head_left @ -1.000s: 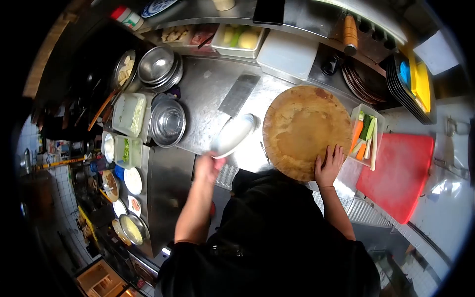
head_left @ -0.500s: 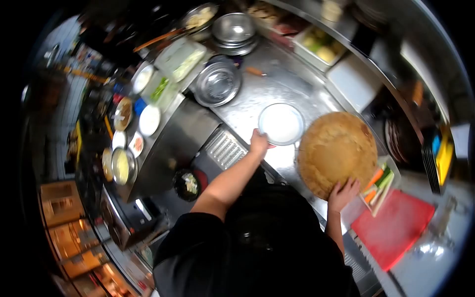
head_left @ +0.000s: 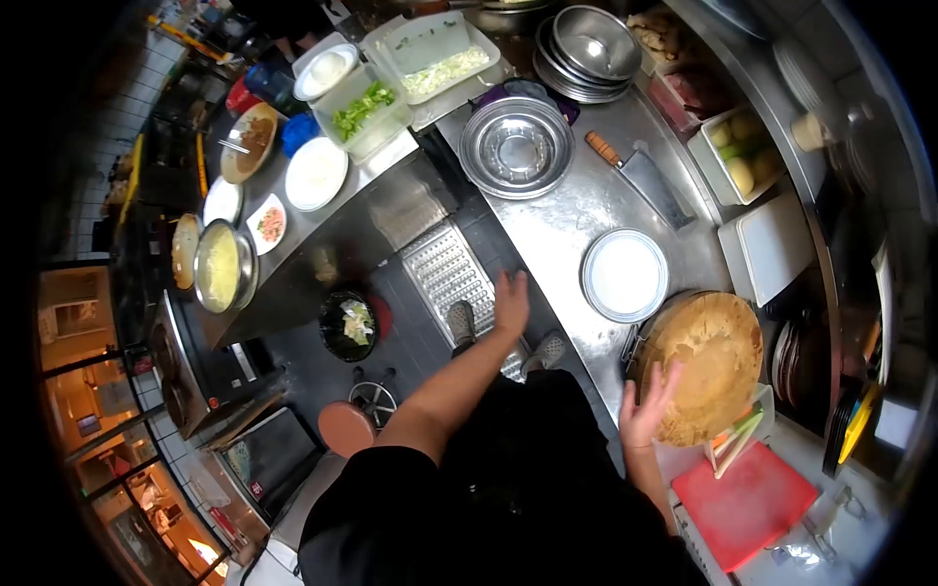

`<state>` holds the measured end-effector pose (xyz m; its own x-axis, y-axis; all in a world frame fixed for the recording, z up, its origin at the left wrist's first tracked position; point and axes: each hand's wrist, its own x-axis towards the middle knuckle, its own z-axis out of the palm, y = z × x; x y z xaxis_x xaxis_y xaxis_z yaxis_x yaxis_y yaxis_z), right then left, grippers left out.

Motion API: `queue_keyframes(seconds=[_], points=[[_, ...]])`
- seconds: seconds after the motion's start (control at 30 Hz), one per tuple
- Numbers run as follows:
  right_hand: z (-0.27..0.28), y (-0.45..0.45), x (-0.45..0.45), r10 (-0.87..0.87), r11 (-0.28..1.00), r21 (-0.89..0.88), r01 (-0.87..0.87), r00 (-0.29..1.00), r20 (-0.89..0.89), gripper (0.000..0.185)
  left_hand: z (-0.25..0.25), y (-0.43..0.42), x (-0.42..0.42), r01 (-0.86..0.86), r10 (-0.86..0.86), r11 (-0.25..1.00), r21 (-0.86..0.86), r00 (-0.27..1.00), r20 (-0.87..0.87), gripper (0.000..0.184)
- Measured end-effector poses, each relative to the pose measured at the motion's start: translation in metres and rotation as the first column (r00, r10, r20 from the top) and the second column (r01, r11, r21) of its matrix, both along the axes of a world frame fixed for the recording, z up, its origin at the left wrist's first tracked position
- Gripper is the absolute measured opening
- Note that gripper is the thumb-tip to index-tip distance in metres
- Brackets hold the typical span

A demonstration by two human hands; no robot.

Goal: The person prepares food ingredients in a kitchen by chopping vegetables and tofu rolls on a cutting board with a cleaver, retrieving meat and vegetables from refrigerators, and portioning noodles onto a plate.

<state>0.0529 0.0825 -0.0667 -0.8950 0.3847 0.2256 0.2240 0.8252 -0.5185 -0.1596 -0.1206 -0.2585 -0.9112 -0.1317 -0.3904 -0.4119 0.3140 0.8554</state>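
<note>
My left hand (head_left: pixel 511 304) hangs over the floor beside the counter edge, holding nothing, its fingers loosely stretched. My right hand (head_left: pixel 649 410) is raised at the near edge of a round wooden chopping block (head_left: pixel 711 356). Its fingers are spread and it too holds nothing; whether it touches the block I cannot tell. A white plate (head_left: pixel 625 275), seemingly stacked on others, sits on the steel counter (head_left: pixel 557 234) next to the block. Farther back lies a cleaver (head_left: pixel 655 188) with a wooden handle.
Steel bowls (head_left: pixel 516 146) stand at the counter's far end. A red cutting board (head_left: pixel 745 503) and a tub of vegetable sticks (head_left: pixel 740 430) are on the right. Across the aisle are chopped greens (head_left: pixel 362 109) and several plates. A bin (head_left: pixel 349 327) and a stool (head_left: pixel 347 428) stand on the floor.
My left hand has let go of the white plate and moved off the counter. My right hand has lifted and spread its fingers near the chopping block. The view has shifted.
</note>
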Motion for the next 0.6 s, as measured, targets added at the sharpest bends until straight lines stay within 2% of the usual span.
queue_keyframes(seconds=[0.03, 0.07, 0.1, 0.17, 0.2, 0.23, 0.27, 0.3, 0.33, 0.4, 0.43, 0.47, 0.53, 0.57, 0.6], points=[[0.003, -0.021, -0.012, 0.079, 0.995, -0.071, -0.076, 0.996, 0.038, 0.061, 0.002, -0.014, -0.015, -0.008, -0.002, 0.992, 0.122, 0.997, 0.079, 0.083], [0.008, -0.039, -0.021, 0.161, 0.978, -0.148, -0.148, 0.984, 0.077, 0.062, -0.012, -0.024, -0.029, -0.08, 0.001, 0.918, 0.389, 0.98, 0.199, 0.085], [0.008, -0.057, -0.027, 0.221, 0.958, -0.215, -0.191, 0.967, 0.128, 0.061, -0.03, -0.027, -0.042, -0.19, -0.02, 0.768, 0.612, 0.948, 0.319, 0.088], [0.007, -0.087, -0.036, 0.322, 0.917, -0.323, -0.236, 0.915, 0.244, 0.058, -0.002, -0.017, -0.077, -0.285, -0.023, 0.682, 0.674, 0.912, 0.409, 0.092], [0.006, -0.099, -0.037, 0.358, 0.901, -0.361, -0.239, 0.88, 0.311, 0.056, -0.036, -0.008, -0.09, -0.43, 0.073, 0.564, 0.705, 0.877, 0.475, 0.095], [-0.004, -0.109, -0.034, 0.37, 0.9, -0.361, -0.244, 0.865, 0.339, 0.053, -0.022, -0.001, -0.101, -0.446, 0.045, 0.521, 0.728, 0.866, 0.498, 0.089], [-0.014, -0.116, -0.031, 0.373, 0.897, -0.381, -0.226, 0.85, 0.372, 0.053, -0.065, 0.015, -0.104, -0.386, 0.093, 0.6, 0.701, 0.904, 0.417, 0.081], [-0.026, -0.124, -0.028, 0.374, 0.893, -0.4, -0.206, 0.835, 0.404, 0.053, -0.06, 0.02, -0.111, -0.413, 0.089, 0.6, 0.685, 0.885, 0.456, 0.077], [-0.035, -0.131, -0.024, 0.375, 0.888, -0.42, -0.185, 0.82, 0.432, 0.052, -0.059, 0.023, -0.118, -0.499, 0.131, 0.639, 0.585, 0.82, 0.557, 0.078], [-0.052, -0.146, -0.027, 0.372, 0.894, -0.422, -0.152, 0.777, 0.508, 0.052, -0.041, 0.01, -0.129, -0.514, 0.04, 0.613, 0.6, 0.778, 0.627, 0.081], [-0.059, -0.154, -0.033, 0.371, 0.89, -0.444, -0.108, 0.737, 0.564, 0.052, -0.06, 0.001, -0.132, -0.481, -0.05, 0.616, 0.624, 0.767, 0.64, 0.082], [-0.066, -0.16, -0.038, 0.37, 0.886, -0.459, -0.066, 0.698, 0.613, 0.051, -0.074, -0.002, -0.13, -0.43, -0.051, 0.674, 0.601, 0.785, 0.618, 0.086], [-0.091, -0.168, -0.039, 0.407, 0.893, -0.438, -0.102, 0.599, 0.69, 0.051, -0.093, -0.011, -0.127, -0.325, -0.056, 0.78, 0.535, 0.815, 0.577, 0.094], [-0.105, -0.169, -0.037, 0.422, 0.894, -0.431, -0.119, 0.543, 0.726, 0.051, -0.068, -0.038, -0.124, -0.319, -0.018, 0.814, 0.485, 0.821, 0.57, 0.097], [-0.119, -0.171, -0.036, 0.428, 0.887, -0.448, -0.108, 0.557, 0.712, 0.051, -0.041, -0.075, -0.121, -0.312, 0.019, 0.848, 0.429, 0.826, 0.563, 0.1]])
